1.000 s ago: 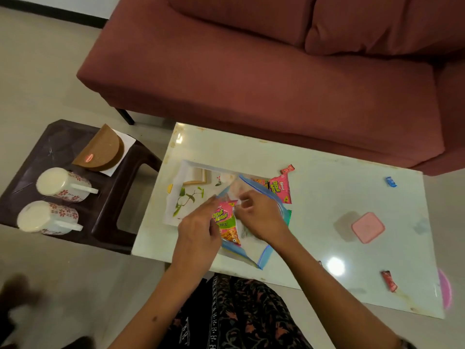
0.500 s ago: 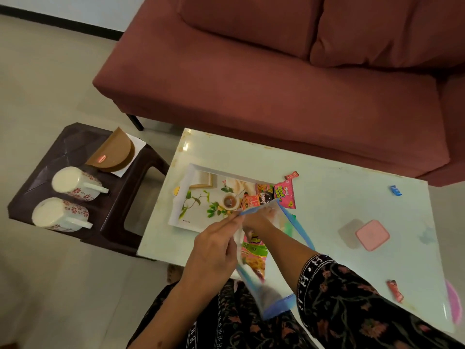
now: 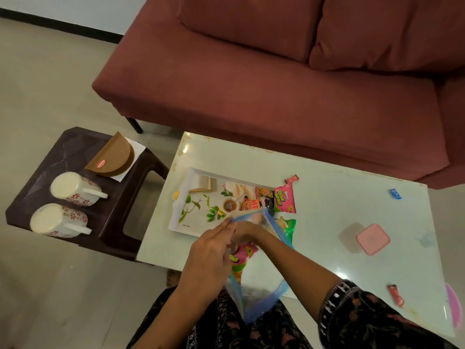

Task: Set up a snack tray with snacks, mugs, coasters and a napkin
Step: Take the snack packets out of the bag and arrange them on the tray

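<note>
A white leaf-print tray lies on the pale table, with several snack packets piled at its right end. My left hand pinches the rim of a clear blue-edged zip bag hanging over the table's near edge. My right hand reaches into the bag and grips a pink and green snack packet. Two white floral mugs lie on their sides on a dark stool, beside brown coasters on a white napkin.
A maroon sofa runs along the table's far side. On the table's right part sit a pink square box, a blue candy, a red candy and a pink lid at the edge.
The zip bag has been lifted off the tray and drawn toward me over the table's edge. My right hand has gone inside it onto a snack packet. The tray is now uncovered.
</note>
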Available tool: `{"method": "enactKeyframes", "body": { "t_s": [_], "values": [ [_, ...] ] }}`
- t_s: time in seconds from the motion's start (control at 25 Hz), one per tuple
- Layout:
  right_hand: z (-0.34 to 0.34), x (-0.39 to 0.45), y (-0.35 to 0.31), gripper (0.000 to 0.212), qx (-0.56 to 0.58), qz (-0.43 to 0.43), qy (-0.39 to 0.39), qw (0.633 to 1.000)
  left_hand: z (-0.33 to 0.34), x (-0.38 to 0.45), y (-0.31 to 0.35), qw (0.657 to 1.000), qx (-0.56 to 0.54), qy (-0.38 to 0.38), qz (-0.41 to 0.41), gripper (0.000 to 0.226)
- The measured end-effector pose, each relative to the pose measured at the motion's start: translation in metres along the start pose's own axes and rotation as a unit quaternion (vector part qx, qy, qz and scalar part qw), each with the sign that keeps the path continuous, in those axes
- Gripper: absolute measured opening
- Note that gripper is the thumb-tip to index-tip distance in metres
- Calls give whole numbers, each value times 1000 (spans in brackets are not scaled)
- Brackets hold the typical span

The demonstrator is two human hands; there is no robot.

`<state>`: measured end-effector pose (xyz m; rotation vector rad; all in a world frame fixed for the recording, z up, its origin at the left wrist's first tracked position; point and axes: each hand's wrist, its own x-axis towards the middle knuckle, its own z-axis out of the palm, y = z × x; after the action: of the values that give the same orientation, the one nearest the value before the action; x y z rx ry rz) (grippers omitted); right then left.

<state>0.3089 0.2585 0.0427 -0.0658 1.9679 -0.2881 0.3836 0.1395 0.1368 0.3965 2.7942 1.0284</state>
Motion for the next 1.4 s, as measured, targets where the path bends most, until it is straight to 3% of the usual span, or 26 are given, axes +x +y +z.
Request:
{"method": "enactKeyframes", "body": {
  "t_s": [0.12, 0.24, 0.32, 0.4, 0.48, 0.6, 0.72, 0.8, 1.08, 1.4],
  "values": [
    [-11, -53, -6, 37, 40, -35, 154, 987, -8, 5, -11, 999, 17, 15, -47, 55],
    [-28, -123, 25, 43, 249, -69, 269, 928, -24, 12, -30, 990, 31, 79, -109, 53],
    [-41, -163, 53, 37, 409, -132, 305, 850, -37, 14, -42, 980, 47, 111, -156, 50],
    [-46, -169, 73, 24, 539, -155, 361, 745, -48, 15, -50, 970, 64, 123, -198, 50],
    [-42, -142, 80, 16, 558, -102, 432, 701, -56, 14, -55, 964, 73, 129, -221, 49],
    [-16, -67, 78, 20, 538, 9, 438, 720, -62, 12, -60, 962, 68, 128, -230, 49],
    [21, 1, 63, 28, 470, 92, 388, 787, -64, 7, -61, 962, 62, 118, -240, 49],
    [41, 33, 50, 33, 450, 125, 355, 810, -66, 2, -62, 961, 58, 118, -245, 49],
    [54, 87, 44, 39, 460, 221, 304, 805, -73, -9, -68, 958, 52, 122, -254, 51],
    [60, 96, 50, 43, 453, 251, 274, 811, -72, -10, -77, 967, 24, 113, -228, 50]
  ]
}}
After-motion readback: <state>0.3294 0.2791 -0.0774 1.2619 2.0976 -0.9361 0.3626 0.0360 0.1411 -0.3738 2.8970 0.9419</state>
